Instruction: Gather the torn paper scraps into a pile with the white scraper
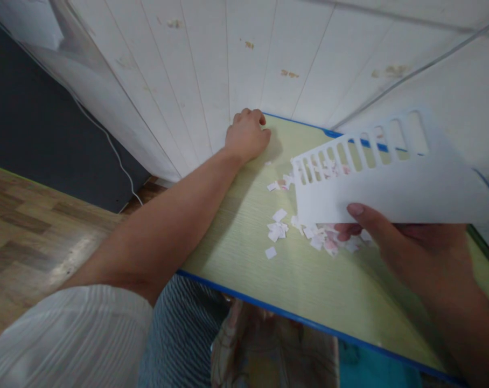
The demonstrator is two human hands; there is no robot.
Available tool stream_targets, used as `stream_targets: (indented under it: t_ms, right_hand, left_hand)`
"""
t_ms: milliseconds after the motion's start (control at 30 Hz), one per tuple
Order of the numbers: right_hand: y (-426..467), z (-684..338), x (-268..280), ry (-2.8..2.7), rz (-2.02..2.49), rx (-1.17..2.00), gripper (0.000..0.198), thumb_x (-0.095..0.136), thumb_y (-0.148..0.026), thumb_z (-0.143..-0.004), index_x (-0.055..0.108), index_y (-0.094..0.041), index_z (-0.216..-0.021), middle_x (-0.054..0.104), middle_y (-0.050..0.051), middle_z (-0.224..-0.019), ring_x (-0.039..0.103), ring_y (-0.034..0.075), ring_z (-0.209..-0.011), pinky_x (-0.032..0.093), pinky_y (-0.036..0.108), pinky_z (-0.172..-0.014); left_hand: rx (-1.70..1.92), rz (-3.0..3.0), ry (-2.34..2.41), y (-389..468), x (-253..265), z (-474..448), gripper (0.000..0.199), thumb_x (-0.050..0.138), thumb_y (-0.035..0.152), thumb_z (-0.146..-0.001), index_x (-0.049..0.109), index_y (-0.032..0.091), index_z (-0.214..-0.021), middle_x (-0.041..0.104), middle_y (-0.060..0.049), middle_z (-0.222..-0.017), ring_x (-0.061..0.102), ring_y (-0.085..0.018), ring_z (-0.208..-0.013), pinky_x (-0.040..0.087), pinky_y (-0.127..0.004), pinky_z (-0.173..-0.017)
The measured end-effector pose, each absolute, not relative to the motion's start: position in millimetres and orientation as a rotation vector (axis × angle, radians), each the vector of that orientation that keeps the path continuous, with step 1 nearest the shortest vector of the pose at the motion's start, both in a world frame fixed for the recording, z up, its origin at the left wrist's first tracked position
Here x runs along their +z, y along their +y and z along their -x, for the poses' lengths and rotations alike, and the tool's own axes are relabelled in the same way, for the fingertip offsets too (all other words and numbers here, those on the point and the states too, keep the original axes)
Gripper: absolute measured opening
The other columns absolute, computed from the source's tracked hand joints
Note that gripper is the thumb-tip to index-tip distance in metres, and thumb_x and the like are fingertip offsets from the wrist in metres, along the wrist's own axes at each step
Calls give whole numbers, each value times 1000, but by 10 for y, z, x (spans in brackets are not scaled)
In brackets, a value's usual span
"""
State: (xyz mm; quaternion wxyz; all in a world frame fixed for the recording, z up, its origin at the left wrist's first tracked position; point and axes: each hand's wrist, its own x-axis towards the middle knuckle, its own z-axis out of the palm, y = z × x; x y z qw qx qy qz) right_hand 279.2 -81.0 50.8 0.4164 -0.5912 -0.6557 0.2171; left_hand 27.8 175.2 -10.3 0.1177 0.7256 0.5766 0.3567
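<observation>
My right hand [414, 253] holds a stiff white sheet [393, 194] by its lower edge, thumb on the near face and fingers behind it. A row of rounded slots of growing width runs along the sheet's upper side. The sheet is tilted above several small white paper pieces [277, 231], some with pinkish marks, scattered on the table [236, 242]. At the table's far left corner rests my left hand [248, 134], its fingers curled in. Whether anything is inside those fingers is hidden. A single paper scrap [267, 163] lies just in front of it.
White plank wall [212, 64] borders the table's far side. The table has a blue edge strip [252, 307]. A grey cable [414, 75] runs along the wall, and a white cord [115, 151] hangs at left by a dark panel [46, 118]. Below the front edge are fabric and a turquoise thing [374, 369].
</observation>
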Motion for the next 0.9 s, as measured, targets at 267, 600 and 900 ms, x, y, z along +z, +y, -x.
stream_targets:
  t_ms: [267, 600, 900]
  right_hand:
    - [-925, -2549, 478, -1472, 1415, 708, 24, 87, -39, -99, 85, -28, -77, 84, 3, -75, 84, 27, -66, 74, 40, -67]
    - [-882, -2583, 421, -1588, 1438, 651, 36, 82, -39, -102, 78, -29, -68, 82, 2, -71, 84, 27, -70, 73, 40, -75]
    - [-882, -2517, 375, -1493, 1439, 636, 24, 88, -41, -98, 83, -30, -77, 87, 1, -83, 85, 27, -73, 74, 41, -74]
  left_hand:
    - [940, -2114, 1773, 1627, 3, -312, 24, 68, 20, -96, 75, 27, -118, 70, -12, -142, 58, -37, -144, 50, -55, -124]
    - [957, -2139, 1771, 1688, -59, -295, 30, 69, 21, -94, 75, 31, -121, 72, -11, -140, 59, -36, -144, 53, -52, -123]
    - [976, -2111, 1713, 1708, -62, -273, 35, 69, 23, -90, 77, 35, -121, 73, -9, -135, 58, -36, -145, 47, -55, -129]
